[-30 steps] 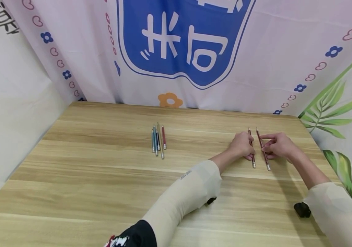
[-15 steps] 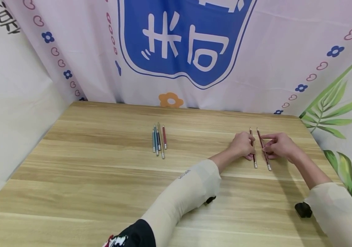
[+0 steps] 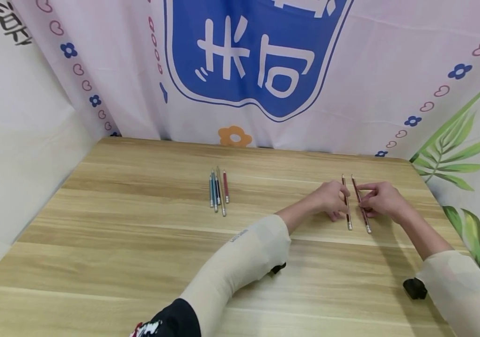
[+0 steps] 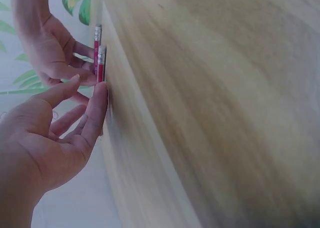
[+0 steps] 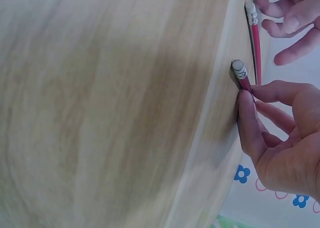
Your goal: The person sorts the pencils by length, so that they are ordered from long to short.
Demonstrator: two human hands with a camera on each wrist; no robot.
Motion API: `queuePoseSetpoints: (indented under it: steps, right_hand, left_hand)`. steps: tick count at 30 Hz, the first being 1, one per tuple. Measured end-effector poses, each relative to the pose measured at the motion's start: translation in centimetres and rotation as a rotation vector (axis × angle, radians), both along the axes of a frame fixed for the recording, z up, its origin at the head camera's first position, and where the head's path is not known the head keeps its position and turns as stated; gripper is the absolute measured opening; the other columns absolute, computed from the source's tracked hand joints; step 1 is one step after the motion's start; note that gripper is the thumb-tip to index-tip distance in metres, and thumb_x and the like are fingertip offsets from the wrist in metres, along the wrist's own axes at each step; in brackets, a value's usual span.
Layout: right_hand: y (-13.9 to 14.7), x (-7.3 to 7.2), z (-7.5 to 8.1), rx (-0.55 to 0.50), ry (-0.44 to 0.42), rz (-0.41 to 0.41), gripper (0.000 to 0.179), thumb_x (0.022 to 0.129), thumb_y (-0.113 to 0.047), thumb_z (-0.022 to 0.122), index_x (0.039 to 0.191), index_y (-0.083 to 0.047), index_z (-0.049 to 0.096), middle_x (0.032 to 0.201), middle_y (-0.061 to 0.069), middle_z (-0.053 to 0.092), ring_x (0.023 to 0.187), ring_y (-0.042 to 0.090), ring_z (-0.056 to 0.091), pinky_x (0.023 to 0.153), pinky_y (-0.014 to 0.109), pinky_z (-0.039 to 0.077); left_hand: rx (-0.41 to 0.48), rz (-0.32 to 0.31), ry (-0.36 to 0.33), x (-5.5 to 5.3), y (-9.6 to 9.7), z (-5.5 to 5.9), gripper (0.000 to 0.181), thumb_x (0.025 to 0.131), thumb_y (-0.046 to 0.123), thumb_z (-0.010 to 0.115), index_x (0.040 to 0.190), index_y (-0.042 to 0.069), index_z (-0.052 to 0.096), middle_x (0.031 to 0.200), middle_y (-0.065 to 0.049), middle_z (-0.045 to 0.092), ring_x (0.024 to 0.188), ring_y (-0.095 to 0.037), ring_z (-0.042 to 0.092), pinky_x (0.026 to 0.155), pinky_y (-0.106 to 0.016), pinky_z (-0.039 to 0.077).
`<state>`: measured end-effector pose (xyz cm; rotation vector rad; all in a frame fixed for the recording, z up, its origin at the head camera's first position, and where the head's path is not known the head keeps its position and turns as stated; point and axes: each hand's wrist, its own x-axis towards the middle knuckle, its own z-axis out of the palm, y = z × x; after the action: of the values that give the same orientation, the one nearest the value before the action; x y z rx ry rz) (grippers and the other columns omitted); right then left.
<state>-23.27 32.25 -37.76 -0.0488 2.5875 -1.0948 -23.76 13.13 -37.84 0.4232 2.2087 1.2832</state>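
Note:
Two dark red pencils with white erasers lie side by side at the right of the table in the head view. My left hand (image 3: 330, 200) is just beside the left pencil (image 3: 348, 217), its thumb and fingers spread. In the right wrist view those fingers stand apart from that pencil's red shaft (image 5: 257, 47). My right hand (image 3: 382, 201) pinches the right pencil (image 3: 364, 216) between thumb and fingers. Its eraser end (image 5: 240, 70) sticks out past the fingertips in the right wrist view; the shaft beyond is hidden there.
Several blue and dark pencils (image 3: 213, 192) lie close together left of the hands, with a tan pencil (image 3: 222, 196) and a red pencil (image 3: 226, 187) beside them. The wooden table (image 3: 139, 252) ends at a printed curtain (image 3: 189, 121) behind.
My left hand has let go of the left pencil, its fingers spreading and drawing slightly left. My right hand keeps its pinch on the other pencil.

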Motion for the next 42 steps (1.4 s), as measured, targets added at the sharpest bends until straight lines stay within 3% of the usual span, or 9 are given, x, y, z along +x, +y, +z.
queuePoseSetpoints:
  steps: [5, 10, 18, 23, 30, 36, 42]
  right_hand:
    - [-0.1, 0.0, -0.1, 0.006, 0.009, 0.001, 0.061, 0.092, 0.008, 0.064, 0.146, 0.02, 0.038, 0.092, 0.016, 0.073, 0.07, 0.012, 0.069, 0.061, 0.029, 0.065]
    - [-0.1, -0.1, -0.1, 0.028, 0.016, 0.01, 0.061, 0.092, 0.007, 0.064, 0.146, 0.021, 0.038, 0.091, 0.019, 0.074, 0.067, 0.013, 0.068, 0.059, 0.029, 0.065]
    - [-0.3, 0.0, 0.0, 0.071, 0.051, 0.029, 0.059, 0.091, 0.006, 0.065, 0.143, 0.021, 0.041, 0.09, 0.022, 0.074, 0.065, 0.015, 0.07, 0.057, 0.03, 0.064]
    - [-0.3, 0.2, 0.3, 0.095, 0.069, 0.034, 0.062, 0.091, 0.002, 0.068, 0.143, 0.022, 0.04, 0.09, 0.02, 0.074, 0.069, 0.016, 0.07, 0.059, 0.032, 0.065]
    - [-0.2, 0.4, 1.0, 0.115, 0.168, 0.038, 0.065, 0.089, -0.002, 0.073, 0.139, 0.023, 0.042, 0.084, 0.015, 0.072, 0.065, 0.018, 0.066, 0.055, 0.029, 0.06]
    - [-0.9, 0.7, 1.7, 0.101, 0.231, 0.026, 0.052, 0.093, -0.003, 0.069, 0.136, 0.019, 0.049, 0.09, 0.017, 0.068, 0.064, 0.015, 0.063, 0.053, 0.029, 0.059]
    - [-2.1, 0.9, 2.3, 0.061, 0.266, 0.03, 0.044, 0.095, -0.004, 0.069, 0.132, 0.017, 0.056, 0.093, 0.02, 0.069, 0.066, 0.016, 0.065, 0.056, 0.03, 0.062]
  left_hand:
    - [-0.03, -0.052, 0.036, 0.0, -0.6, 0.6, 0.054, 0.091, 0.001, 0.078, 0.141, 0.004, 0.059, 0.081, -0.009, 0.067, 0.062, -0.021, 0.069, 0.058, -0.028, 0.064]
    - [-0.02, -0.067, 0.049, 0.3, -1.5, 1.2, 0.053, 0.091, 0.005, 0.079, 0.141, 0.005, 0.06, 0.088, -0.008, 0.071, 0.066, -0.021, 0.069, 0.061, -0.031, 0.065]
    - [0.023, -0.118, 0.079, 0.2, -3.8, 2.0, 0.05, 0.096, 0.009, 0.074, 0.142, 0.0, 0.056, 0.102, -0.023, 0.072, 0.062, -0.021, 0.063, 0.067, -0.041, 0.067]
    - [0.034, -0.142, 0.111, -0.2, -5.4, 2.3, 0.051, 0.098, 0.008, 0.072, 0.143, -0.003, 0.053, 0.105, -0.025, 0.071, 0.066, -0.025, 0.065, 0.071, -0.045, 0.066]
    - [0.018, -0.107, 0.142, -0.8, -7.6, 2.2, 0.049, 0.098, 0.01, 0.073, 0.142, -0.003, 0.055, 0.106, -0.022, 0.072, 0.072, -0.03, 0.069, 0.071, -0.044, 0.066]
    - [0.015, -0.081, 0.155, -1.1, -9.2, 1.9, 0.047, 0.098, 0.008, 0.073, 0.14, -0.005, 0.056, 0.103, -0.025, 0.072, 0.068, -0.029, 0.067, 0.068, -0.043, 0.066]
    - [-0.017, -0.059, 0.192, -1.1, -10.8, 1.9, 0.045, 0.098, 0.01, 0.072, 0.138, -0.006, 0.057, 0.103, -0.023, 0.073, 0.077, -0.033, 0.072, 0.069, -0.038, 0.066]
